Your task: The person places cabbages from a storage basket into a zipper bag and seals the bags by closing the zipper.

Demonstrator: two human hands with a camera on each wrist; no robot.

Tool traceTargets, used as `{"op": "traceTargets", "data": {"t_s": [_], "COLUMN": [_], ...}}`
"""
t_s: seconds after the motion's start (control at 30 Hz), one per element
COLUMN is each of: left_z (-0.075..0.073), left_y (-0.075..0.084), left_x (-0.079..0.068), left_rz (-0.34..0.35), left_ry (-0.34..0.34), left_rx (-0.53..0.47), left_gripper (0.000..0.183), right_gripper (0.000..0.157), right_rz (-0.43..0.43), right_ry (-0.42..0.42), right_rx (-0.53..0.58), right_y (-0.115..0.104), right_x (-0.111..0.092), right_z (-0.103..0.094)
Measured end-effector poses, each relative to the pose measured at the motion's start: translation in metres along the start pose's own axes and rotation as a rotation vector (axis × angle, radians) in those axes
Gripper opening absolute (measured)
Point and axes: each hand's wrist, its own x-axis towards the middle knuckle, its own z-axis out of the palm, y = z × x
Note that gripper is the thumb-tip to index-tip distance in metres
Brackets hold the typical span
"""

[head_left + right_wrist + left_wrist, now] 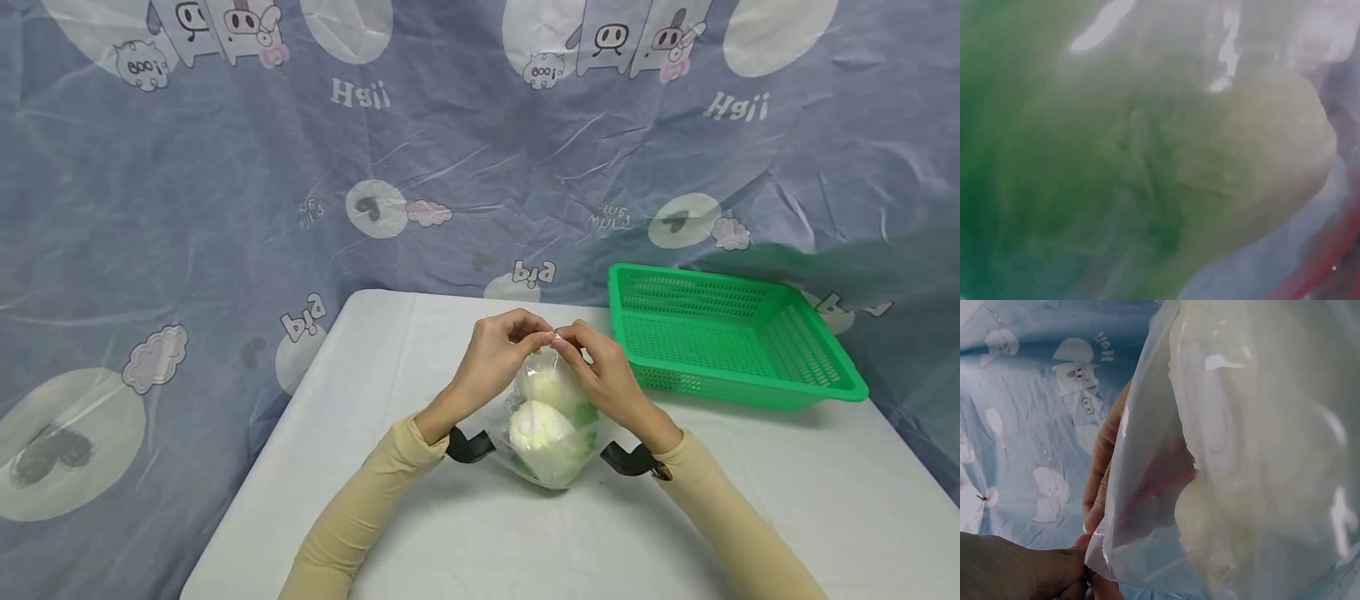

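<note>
A clear plastic bag (547, 364) stands on the table, with pale, green-leaved vegetables (540, 429) inside that look like bok choy or small cabbages. My left hand (491, 358) pinches the bag's top edge between thumb and fingers. Right beside it, my right hand (606, 379) pinches the same edge, the two sets of fingertips nearly touching. Through the left wrist view, the bag's corner (1104, 556) is gathered at the fingers, and a reddish streak shows behind the film. Blurred green leaves (1041, 156) fill most of the right wrist view.
A green perforated plastic basket (735, 379) sits at the table's back right, just beyond my right hand. The white-covered table (450, 533) backs onto a blue-grey printed cloth (465, 125). Black wrist straps (471, 447) hang beside the bag.
</note>
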Motion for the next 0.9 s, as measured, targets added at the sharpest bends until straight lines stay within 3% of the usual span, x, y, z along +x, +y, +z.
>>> {"op": "traceTargets", "data": {"t_s": [0.2,0.43,0.6,0.9], "left_z": [-0.009,-0.026,-0.035,-0.058], "left_y": [0.002,-0.004,-0.008,-0.013], "left_x": [0.004,0.011,0.013,0.018], "left_rz": [0.017,-0.001,-0.005,0.034], "left_ry": [0.026,0.071,0.089,0.181], "left_rx": [0.042,0.027,-0.001,-0.001], "left_gripper": [0.008,0.009,0.010,0.014], "right_gripper": [0.015,0.013,0.012,0.010], "right_rz": [0.018,0.035,-0.015,-0.071], "right_ry": [-0.046,-0.099,-0.087,-0.048], "right_rx": [-0.041,-0.074,-0.113,-0.109], "right_y": [0.003,0.011,0.021,0.037], "right_x": [-0.007,-0.016,-0.024,-0.042], "right_z": [-0.007,-0.014,-0.015,-0.023]}}
